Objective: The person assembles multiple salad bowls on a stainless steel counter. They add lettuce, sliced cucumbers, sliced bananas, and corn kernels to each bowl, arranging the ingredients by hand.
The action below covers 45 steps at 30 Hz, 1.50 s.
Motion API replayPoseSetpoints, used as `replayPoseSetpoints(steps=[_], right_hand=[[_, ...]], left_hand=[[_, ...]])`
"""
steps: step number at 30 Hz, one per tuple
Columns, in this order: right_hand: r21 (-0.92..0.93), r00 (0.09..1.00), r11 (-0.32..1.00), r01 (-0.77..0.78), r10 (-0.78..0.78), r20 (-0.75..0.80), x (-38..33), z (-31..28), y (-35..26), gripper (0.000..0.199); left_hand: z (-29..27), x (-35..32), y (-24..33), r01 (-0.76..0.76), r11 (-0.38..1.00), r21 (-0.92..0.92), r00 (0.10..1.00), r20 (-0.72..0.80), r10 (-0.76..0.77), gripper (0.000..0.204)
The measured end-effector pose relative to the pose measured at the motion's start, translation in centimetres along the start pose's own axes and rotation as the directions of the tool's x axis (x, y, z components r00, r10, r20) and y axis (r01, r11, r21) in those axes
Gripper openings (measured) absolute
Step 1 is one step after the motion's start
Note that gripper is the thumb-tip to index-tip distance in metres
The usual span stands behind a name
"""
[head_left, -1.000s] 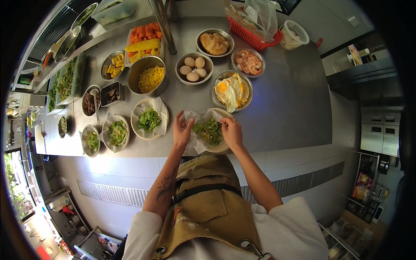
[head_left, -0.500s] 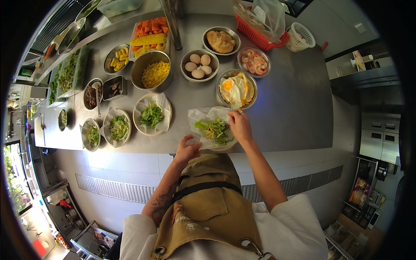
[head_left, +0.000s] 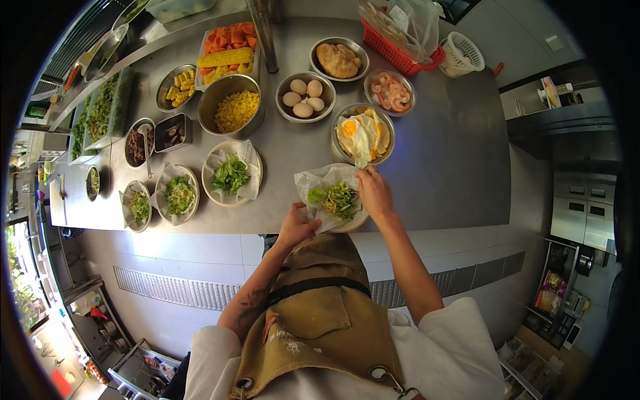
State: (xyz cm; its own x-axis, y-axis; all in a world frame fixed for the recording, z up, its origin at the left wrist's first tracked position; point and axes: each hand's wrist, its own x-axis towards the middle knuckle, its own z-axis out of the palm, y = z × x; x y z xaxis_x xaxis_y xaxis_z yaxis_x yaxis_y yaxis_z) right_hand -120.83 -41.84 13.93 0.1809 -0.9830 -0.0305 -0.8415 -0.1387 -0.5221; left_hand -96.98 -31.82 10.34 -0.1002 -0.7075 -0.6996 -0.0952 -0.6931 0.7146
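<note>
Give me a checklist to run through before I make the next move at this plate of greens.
1. Left hand at the paper's near left side: ok.
2. Right hand at the paper's right side: ok.
3. Firm pinch by both hands: cannot tell; the fingertips are too small to judge.
4. Greens resting on the paper: ok.
5. Paper lying flat on the plate: not ok; creased, edges raised.
6. Right hand clear of the fried eggs: ok.

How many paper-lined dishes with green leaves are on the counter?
4: one dish between left hand and right hand; then, leftward, a near dish, a middle dish and a far dish. None seem hidden.
</note>
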Motion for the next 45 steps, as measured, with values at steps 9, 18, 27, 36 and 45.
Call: replayPoseSetpoints(steps=[9,18,27,36,45], right_hand=[[0.132,0.999,0.990,-0.048,0.051,-0.016,-0.7,0.0,0.2,0.018],[0.150,1.000,0.988,0.020,-0.024,0.020,-0.1,0.1,2.4,0.020],[0.030,0.908,0.977,0.212,-0.208,0.363,-0.9,-1.2,-1.1,0.041],[-0.071,0.877,0.959,0.276,-0.221,0.427,0.4,0.6,-0.1,0.043],[-0.241,0.901,0.949,0.203,-0.084,0.426,-0.3,1.5,-2.2,0.039]], left_hand=[[0.4,-0.7,4.2,-0.275,0.748,0.603,0.732,-0.373,0.570,0.074],[12.8,0.3,5.9,-0.501,0.133,0.855,0.762,0.362,0.537,0.025],[12.8,2.3,1.8,-0.599,-0.015,0.801,0.660,0.504,0.558,0.025],[11.4,2.2,0.8,-0.649,-0.046,0.760,0.467,0.445,0.764,0.028],[7.6,-0.3,1.8,-0.737,-0.229,0.636,0.278,0.595,0.754,0.025]])
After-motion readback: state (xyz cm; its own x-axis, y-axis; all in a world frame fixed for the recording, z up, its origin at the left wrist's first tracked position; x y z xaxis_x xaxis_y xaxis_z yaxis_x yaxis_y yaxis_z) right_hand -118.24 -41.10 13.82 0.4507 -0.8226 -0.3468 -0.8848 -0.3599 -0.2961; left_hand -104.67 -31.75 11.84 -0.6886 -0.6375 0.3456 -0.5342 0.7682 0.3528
